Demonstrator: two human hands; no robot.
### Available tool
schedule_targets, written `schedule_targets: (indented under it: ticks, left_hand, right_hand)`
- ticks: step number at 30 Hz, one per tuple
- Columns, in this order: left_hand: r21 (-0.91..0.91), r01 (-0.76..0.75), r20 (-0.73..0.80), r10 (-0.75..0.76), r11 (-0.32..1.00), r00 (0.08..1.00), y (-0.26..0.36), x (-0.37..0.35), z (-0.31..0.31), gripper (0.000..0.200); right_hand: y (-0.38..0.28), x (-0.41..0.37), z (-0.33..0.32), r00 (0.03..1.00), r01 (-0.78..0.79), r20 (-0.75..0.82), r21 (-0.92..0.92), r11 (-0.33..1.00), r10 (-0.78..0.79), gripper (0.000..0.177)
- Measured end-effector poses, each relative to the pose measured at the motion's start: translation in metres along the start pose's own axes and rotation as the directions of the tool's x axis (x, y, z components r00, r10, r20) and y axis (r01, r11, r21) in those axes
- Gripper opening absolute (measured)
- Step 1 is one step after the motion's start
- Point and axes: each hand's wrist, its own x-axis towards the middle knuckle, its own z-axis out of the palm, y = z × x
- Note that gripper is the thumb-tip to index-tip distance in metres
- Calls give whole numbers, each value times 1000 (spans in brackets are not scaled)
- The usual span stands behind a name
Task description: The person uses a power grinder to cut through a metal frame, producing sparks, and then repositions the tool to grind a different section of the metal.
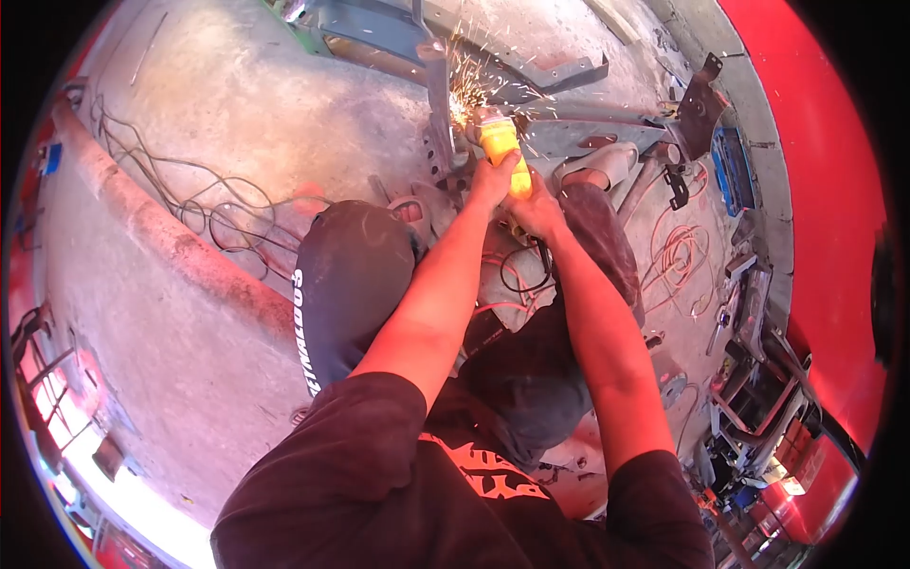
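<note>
Both my hands are wrapped round a yellow angle grinder [504,152], its head pointing away from me. My left hand [493,182] grips the left side of the body, and my right hand [536,209] holds the rear end near the black cord [542,266]. Bright sparks [466,81] spray up and outward from the grinder's head. The head is at a grey metal bar [437,100] with holes near its lower end; sparks and glare hide the exact contact. Long steel pieces [569,133] lie just beyond the grinder.
A rusty pipe [171,228] lies along the left floor beside tangled cables [204,204]. An orange hose [678,251] is coiled at the right. A blue metal piece [732,171] rests by the concrete kerb [773,190], and scrap metal frames [758,379] are piled at the lower right.
</note>
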Motion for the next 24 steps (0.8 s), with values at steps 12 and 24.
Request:
schedule_targets:
  ticks: [12, 24]
  left_hand:
    - [34, 24, 12, -25, 999, 1000, 30, -30, -1, 92]
    - [8, -11, -35, 11, 1000, 999, 37, -40, 1, 76]
  right_hand:
    - [0, -4, -5, 1000, 13, 13, 32, 999, -13, 100]
    - [6, -4, -3, 998, 57, 21, 58, 997, -58, 101]
